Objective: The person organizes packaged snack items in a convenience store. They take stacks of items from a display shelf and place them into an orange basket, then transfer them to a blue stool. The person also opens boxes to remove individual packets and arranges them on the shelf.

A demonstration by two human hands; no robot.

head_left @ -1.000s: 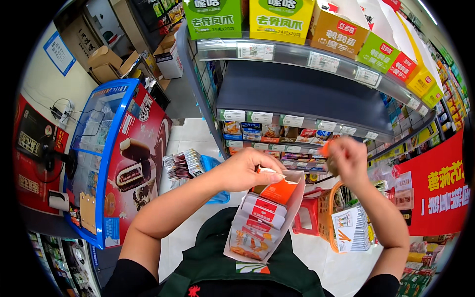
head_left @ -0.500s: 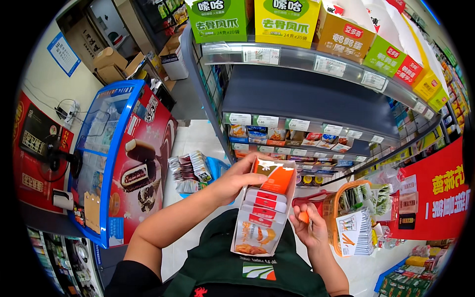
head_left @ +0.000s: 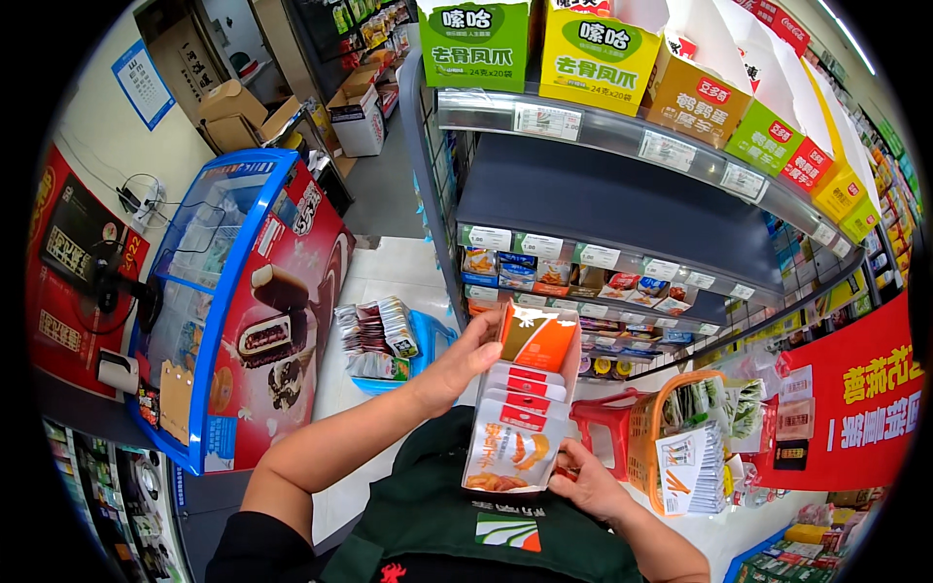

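In the head view, the open carton is at the centre of the frame, a little below the middle, tilted before the dark green apron, with a row of snack packets standing inside. The left hand has its grip closed on the carton's upper left edge, beside the orange-and-brown panel. The right hand is at the carton's lower right corner with its fingers curled; whether its grip is pinching the wall, a packet or a scrap, I cannot tell.

The likeliest trouble is a spill: the front looks low, so a steeper tilt could send the packets sliding out toward the bottom of the frame. A hard pull by the right hand might crease or tear the thin wall, or twist the carton out of the left hand's hold at the far end.

Half a second ago the right hand was off the carton, to its right, with an orange scrap in its fingers; now it touches the corner and no scrap is plain to see. The left hand has kept its place, while the grey shelf sits farther right in the frame.
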